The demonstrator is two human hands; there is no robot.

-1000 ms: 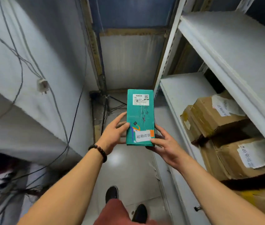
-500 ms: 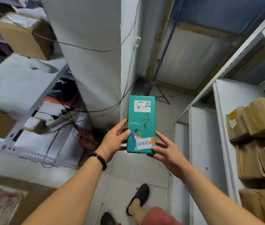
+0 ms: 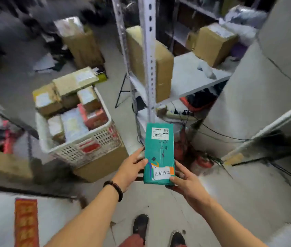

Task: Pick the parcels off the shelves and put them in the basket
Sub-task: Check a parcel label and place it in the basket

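Basket (image 3: 87, 147) now in view | left hand (image 3: 132, 168), right hand (image 3: 185, 180) grip parcel (image 3: 160, 152) | post (image 3: 149, 59) beside basket

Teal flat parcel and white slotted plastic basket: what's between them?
Head view: only the left hand on the edge of the teal parcel, then bare grey floor up to the white basket.

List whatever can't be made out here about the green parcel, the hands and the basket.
All in the head view:
- green parcel: the print on its top label is too small to read, and its back faces away.
- left hand and right hand: the fingers behind the parcel are hidden by it.
- basket: its bottom is covered by the cardboard boxes piled in it.
- Top-left floor clutter: blurred beyond telling.
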